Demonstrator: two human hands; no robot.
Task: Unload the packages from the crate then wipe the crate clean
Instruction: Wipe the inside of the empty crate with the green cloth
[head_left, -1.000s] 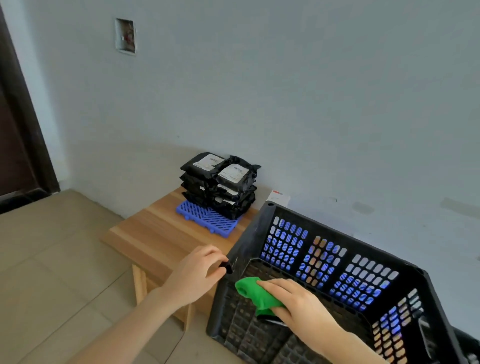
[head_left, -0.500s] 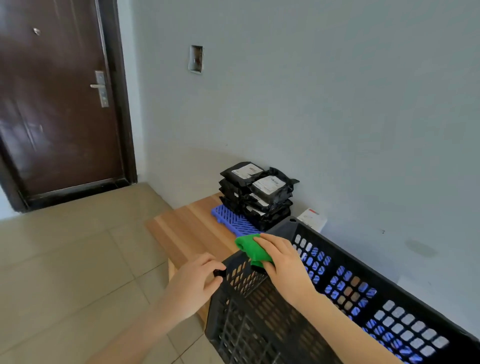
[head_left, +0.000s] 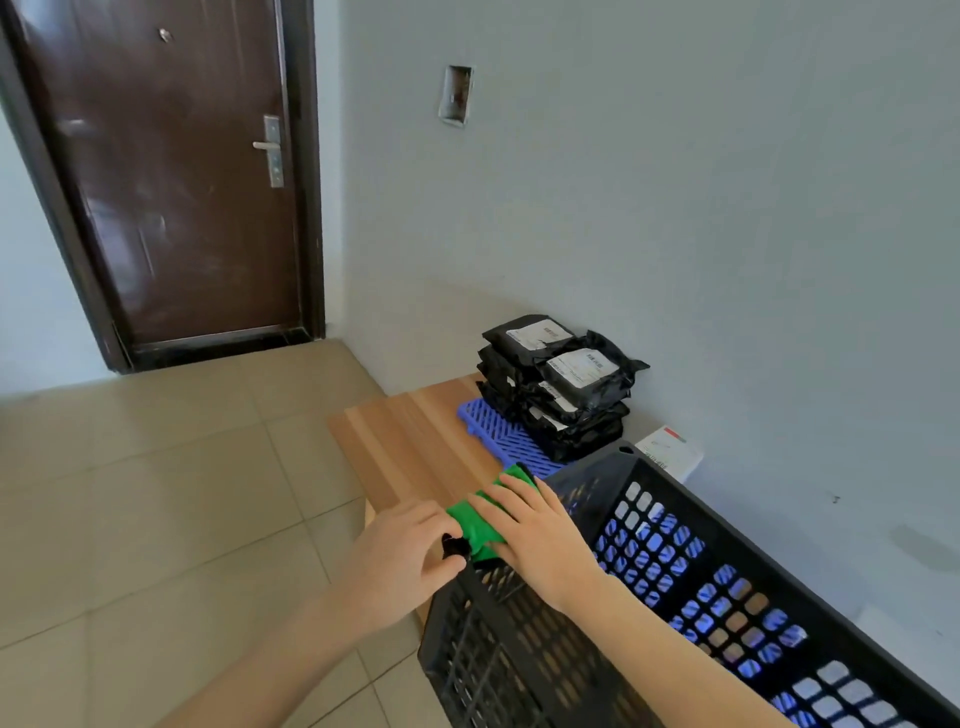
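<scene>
Inventory as I read it from the head view:

- Crate (head_left: 498, 670) – black, lattice-walled, lower right, its left end rim beside the table (head_left: 410, 447).
- Left hand (head_left: 400, 561) – fingers and thumb curled, pinching the near corner of the crate's rim.
- Right hand (head_left: 535, 535) – fingers nearly straight and spread, lying flat on the green cloth (head_left: 475, 525) and pressing it onto that end rim, just beside the left hand.
- Packages (head_left: 561, 395) – black bags with white labels, stacked outside the crate on a blue slatted pallet (head_left: 498, 431) against the wall, on the wooden table.
- White box (head_left: 670, 452) – between the stack and the crate's far corner; I cannot tell what it rests on.
- Brown door (head_left: 166, 182) – upper left, above the tiled floor (head_left: 156, 493).
</scene>
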